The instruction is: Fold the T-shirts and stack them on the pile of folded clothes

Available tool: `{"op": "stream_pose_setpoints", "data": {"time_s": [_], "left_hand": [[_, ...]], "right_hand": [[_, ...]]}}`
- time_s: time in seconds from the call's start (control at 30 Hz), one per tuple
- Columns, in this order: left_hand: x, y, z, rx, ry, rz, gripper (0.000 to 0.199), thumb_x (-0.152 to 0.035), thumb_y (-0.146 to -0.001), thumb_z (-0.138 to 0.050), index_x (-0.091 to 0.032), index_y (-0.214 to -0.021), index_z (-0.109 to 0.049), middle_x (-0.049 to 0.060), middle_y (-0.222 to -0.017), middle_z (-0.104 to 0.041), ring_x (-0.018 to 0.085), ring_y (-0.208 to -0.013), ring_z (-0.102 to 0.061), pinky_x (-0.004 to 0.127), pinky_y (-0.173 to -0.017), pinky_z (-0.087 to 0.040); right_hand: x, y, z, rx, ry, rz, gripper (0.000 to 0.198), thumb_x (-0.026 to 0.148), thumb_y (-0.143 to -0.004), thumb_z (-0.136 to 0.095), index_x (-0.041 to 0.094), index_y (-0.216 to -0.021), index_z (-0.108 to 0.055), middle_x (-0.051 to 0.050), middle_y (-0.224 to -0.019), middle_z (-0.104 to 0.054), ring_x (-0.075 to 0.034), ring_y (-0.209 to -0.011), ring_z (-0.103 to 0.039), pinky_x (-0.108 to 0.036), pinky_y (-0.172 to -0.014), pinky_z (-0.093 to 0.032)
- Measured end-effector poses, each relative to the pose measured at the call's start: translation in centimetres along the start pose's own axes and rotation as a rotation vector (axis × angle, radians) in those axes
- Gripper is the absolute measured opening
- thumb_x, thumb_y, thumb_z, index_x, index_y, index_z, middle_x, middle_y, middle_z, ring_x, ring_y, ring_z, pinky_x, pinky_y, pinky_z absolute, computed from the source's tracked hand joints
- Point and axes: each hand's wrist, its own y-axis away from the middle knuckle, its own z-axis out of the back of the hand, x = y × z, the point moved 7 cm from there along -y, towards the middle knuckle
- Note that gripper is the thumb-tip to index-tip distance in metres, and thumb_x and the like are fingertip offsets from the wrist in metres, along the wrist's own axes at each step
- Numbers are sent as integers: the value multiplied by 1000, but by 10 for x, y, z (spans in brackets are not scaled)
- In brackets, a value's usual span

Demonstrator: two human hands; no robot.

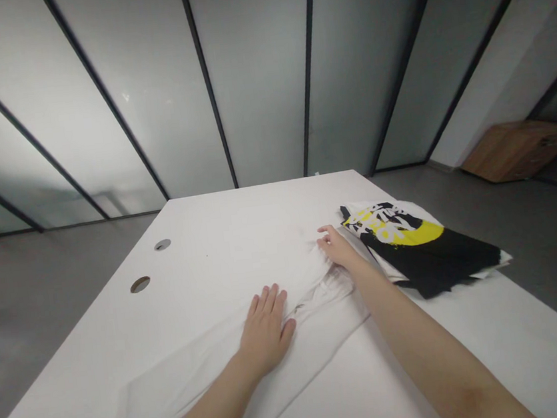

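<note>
A thin white cloth (175, 365), perhaps a garment, lies spread on the white table and blends into its surface. My left hand (267, 331) rests flat on it, palm down, with the fingers stretched forward. Farther forward and to the right, my right hand (338, 248) is at the cloth's far right end. Its fingers are bent and appear to pinch the fabric, which bunches into wrinkles below the wrist. Beside my right hand lies a stack of folded clothes (457, 249), the top one black, white and yellow with a bold print.
The white table (239, 220) has two round holes (140, 284) near its left edge. Frosted glass panels (259, 84) with dark frames stand beyond it. A wooden cabinet (508, 149) sits on the grey floor at the far right.
</note>
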Motion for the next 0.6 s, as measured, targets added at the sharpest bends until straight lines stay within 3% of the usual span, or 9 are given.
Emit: {"op": "stream_pose_setpoints", "data": {"time_s": [0.2,0.33,0.4,0.5,0.6], "left_hand": [[2,0,-4,-31,-21,1,64,-46,-106,-44,-19,-163,-41,13,-172,-34,32,-161,-28,56,-129,-28],[2,-1,-2,-21,-55,23,67,-47,-105,-44,-18,-165,-38,13,-172,-32,34,-160,-28,57,-128,-29],[4,-2,-1,-25,-70,43,69,-49,-106,-42,-16,-166,-37,15,-173,-31,35,-160,-28,57,-128,-29],[7,-3,-1,-33,-84,69,72,-51,-106,-40,-12,-166,-34,18,-172,-30,36,-161,-26,58,-128,-28],[11,-4,-1,-24,-89,88,74,-50,-105,-39,-9,-167,-32,18,-172,-29,36,-161,-25,58,-129,-26]], "right_hand": [[-1,1,16,-109,157,-16,24,21,-98,-57,19,-121,-64,-12,-106,-76,-24,-99,-70,-32,-87,-48],[41,15,19,-235,270,157,26,23,-103,-49,17,-118,-68,-14,-116,-74,-26,-112,-66,-36,-101,-47],[74,31,1,-184,280,312,29,25,-104,-46,17,-120,-70,-14,-121,-73,-26,-116,-64,-37,-106,-45],[112,60,-46,36,320,469,40,30,-106,-43,19,-136,-66,-13,-136,-70,-25,-129,-60,-39,-115,-39],[111,79,-83,193,440,379,55,42,-108,-40,18,-156,-51,-15,-162,-50,-33,-153,-40,-46,-126,-25]]}}
